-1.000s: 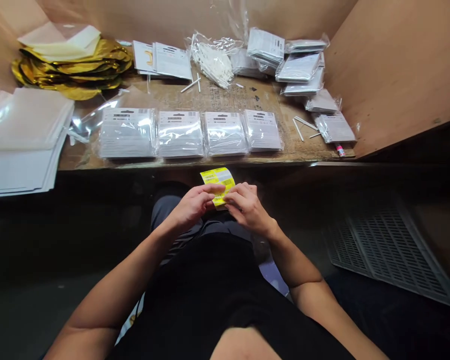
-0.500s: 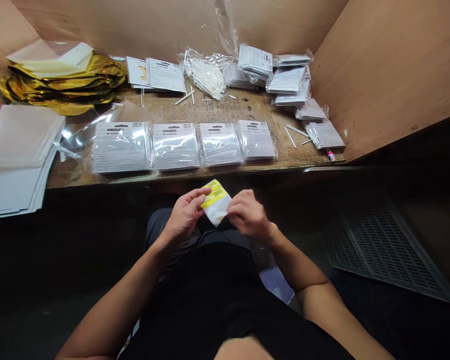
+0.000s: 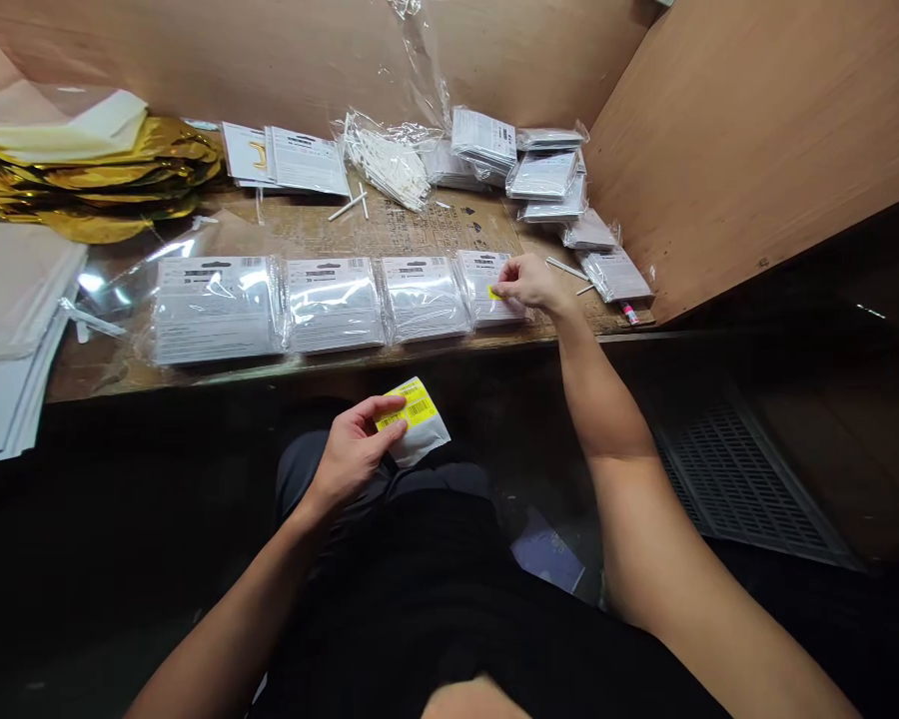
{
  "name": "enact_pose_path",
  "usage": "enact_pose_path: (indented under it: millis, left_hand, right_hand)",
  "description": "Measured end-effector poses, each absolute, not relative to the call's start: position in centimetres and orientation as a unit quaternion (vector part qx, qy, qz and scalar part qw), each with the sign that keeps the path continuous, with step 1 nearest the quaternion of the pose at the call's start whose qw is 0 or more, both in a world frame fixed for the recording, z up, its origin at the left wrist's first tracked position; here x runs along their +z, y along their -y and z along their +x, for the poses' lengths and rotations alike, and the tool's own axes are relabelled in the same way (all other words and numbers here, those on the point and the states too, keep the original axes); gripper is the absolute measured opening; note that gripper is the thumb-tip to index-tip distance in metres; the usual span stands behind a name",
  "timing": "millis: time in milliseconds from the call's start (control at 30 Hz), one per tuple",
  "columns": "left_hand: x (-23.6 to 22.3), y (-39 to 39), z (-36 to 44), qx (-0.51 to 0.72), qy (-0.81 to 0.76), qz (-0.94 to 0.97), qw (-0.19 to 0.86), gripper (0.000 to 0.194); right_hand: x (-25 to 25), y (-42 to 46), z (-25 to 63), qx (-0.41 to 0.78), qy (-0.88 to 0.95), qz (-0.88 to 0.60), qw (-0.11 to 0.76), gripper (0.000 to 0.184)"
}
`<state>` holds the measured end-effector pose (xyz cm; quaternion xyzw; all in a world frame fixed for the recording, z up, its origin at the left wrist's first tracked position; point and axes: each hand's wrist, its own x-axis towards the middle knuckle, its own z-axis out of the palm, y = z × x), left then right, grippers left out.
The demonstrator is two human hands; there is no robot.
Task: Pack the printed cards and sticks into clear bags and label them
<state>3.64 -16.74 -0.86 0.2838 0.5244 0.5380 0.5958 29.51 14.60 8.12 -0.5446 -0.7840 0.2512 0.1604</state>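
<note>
My left hand (image 3: 354, 451) is low over my lap, gripping a yellow barcode label sheet (image 3: 411, 419) with a white backing. My right hand (image 3: 531, 283) reaches out to the table and rests on the rightmost of four plastic-wrapped white packets (image 3: 480, 285). A small yellow label piece (image 3: 494, 293) shows between its fingertips and the packet's front. The other three packets (image 3: 424, 298) lie to the left in the same row along the table's front edge.
Plywood walls (image 3: 719, 130) enclose the wooden table (image 3: 435, 232). Gold foil sheets (image 3: 97, 170) and white sheets (image 3: 15, 320) lie at left. A bag of white sticks (image 3: 386, 165) and several packets stand at the back. A grey grating (image 3: 719, 479) lies below right.
My right hand has moved away from the label sheet and out to the rightmost packet, with a small yellow piece at its fingertips. My left hand keeps the sheet, now lower and nearer my lap.
</note>
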Motion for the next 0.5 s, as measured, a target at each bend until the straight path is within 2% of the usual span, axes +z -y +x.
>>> enact_pose_path:
  millis: [67,200,267,367,500]
  left_hand:
    - [-0.5,16.9,3.6,0.561,-0.531,0.291,0.565,0.062]
    - [0.2,17.3,3.8,0.609,-0.515,0.279,0.534,0.066]
    - [0.4,17.3,3.9,0.609,-0.514,0.281,0.535,0.065]
    - [0.7,17.3,3.9,0.603,-0.512,0.282,0.542,0.064]
    - [1.1,17.6,4.0,0.599,-0.510,0.314,0.531,0.054]
  right_hand:
    - [7.8,-13.9,29.9,0.155,0.788,-0.565,0.187,0.023]
    - [7.2,-8.7,29.7,0.006,0.774,-0.535,0.339,0.015]
    - [6.6,-4.4,28.3,0.058,0.805,-0.464,0.364,0.014]
    - [5.6,2.3,25.0,0.189,0.882,-0.304,0.306,0.010]
    - [4.5,6.8,21.9,0.183,0.917,-0.250,0.250,0.018]
